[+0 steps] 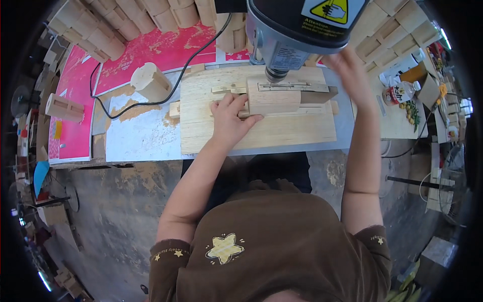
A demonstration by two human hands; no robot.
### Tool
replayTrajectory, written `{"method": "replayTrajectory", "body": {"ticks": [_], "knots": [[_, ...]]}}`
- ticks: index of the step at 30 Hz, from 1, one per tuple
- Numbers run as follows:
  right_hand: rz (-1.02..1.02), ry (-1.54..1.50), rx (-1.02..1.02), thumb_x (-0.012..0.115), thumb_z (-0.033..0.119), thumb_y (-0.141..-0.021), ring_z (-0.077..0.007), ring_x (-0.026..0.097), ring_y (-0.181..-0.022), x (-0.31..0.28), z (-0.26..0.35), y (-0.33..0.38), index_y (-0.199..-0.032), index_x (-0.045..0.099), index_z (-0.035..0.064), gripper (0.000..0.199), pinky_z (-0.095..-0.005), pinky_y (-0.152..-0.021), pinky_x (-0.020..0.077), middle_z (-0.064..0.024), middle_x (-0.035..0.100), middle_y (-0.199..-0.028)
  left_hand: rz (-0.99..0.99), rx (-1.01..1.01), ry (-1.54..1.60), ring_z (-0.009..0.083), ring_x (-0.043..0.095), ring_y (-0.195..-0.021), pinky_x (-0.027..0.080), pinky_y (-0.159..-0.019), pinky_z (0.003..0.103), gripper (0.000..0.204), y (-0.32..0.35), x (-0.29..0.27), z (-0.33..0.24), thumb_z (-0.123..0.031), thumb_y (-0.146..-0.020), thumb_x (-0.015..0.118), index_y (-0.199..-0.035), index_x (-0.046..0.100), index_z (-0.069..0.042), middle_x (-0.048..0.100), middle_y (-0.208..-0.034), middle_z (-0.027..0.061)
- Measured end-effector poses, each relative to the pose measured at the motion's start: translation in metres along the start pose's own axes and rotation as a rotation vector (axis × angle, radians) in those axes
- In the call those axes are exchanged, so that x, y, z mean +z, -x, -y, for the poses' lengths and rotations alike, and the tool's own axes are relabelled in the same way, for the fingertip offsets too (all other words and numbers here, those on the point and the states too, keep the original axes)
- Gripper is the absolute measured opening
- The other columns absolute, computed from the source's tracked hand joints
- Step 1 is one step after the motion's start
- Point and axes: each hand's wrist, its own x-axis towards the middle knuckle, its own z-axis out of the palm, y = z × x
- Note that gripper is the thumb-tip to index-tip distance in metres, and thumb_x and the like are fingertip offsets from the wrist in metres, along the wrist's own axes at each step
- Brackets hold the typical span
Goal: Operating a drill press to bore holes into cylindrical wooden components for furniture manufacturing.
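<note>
A worker in a brown T-shirt (282, 241) with a pale star on the chest sits or stands at a bench, left hand (234, 117) at the left end of a wooden block (274, 102) directly beneath the chuck (275, 75) of a drilling machine (297, 32). The fingers of that hand bend against the block's end, while the thumb reaches apart from them along the near side; whether they clamp the wood cannot be told. The block, rounded in front, lies lengthwise on a broad pale board (211, 138), with a narrow wooden strip (226, 90) beside it at left. The right hand (344, 68), blurred, is raised beside the right flank of the machine's head; the state of its fingers, and whether it touches anything, cannot be told. A yellow warning sign (329, 11) marks the dark housing. At left, a black cable (183, 75) loops across the bench, around the near side of an upright wooden piece (150, 83); another wooden piece (64, 107) lies tilted on a pink sheet (151, 50). Stacked wooden pieces (95, 32) line the far edge. At right, a bottle (401, 92) with a red and white label lies near some green sprigs (411, 111).
</note>
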Motion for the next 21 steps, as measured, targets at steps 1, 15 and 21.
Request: {"method": "replayTrajectory", "body": {"ticks": [1,15,21], "knots": [[0.153,0.017,0.021,0.062,0.035,-0.083,-0.0235,0.056,-0.090,0.002,-0.019,0.023,-0.116,0.054,0.0034,0.046,-0.0360,-0.081,0.0415,-0.0081,0.061,-0.099,-0.032,0.044,0.013,0.0200,0.053,-0.079,0.029,-0.079,0.038,0.048,-0.004,0.003,-0.002,-0.025,-0.055,0.081,-0.096,0.064,-0.008,0.056,-0.078,0.0021],[0.131,0.613,-0.086,0.069,0.019,-0.071,-0.0265,0.051,-0.089,0.028,-0.022,0.092,-0.100,0.058,0.0098,0.032,-0.0401,-0.083,0.0347,-0.0042,0.056,-0.092,-0.100,-0.493,0.604,0.0079,0.053,-0.060,0.039,-0.052,0.022,0.021,0.049,-0.129,0.023,-0.016,-0.070,0.075,-0.080,0.063,-0.002,0.060,-0.071,0.0018],[0.163,0.559,-0.121,0.070,0.019,-0.071,-0.0264,0.051,-0.088,0.039,-0.014,0.093,-0.099,0.058,0.0091,0.032,-0.0393,-0.081,0.0358,-0.0045,0.056,-0.090,-0.106,-0.904,0.867,0.0047,0.044,-0.043,0.031,-0.039,0.019,0.023,0.043,-0.129,0.000,-0.021,-0.077,0.071,-0.071,0.061,-0.002,0.057,-0.059,0.0015]]}}
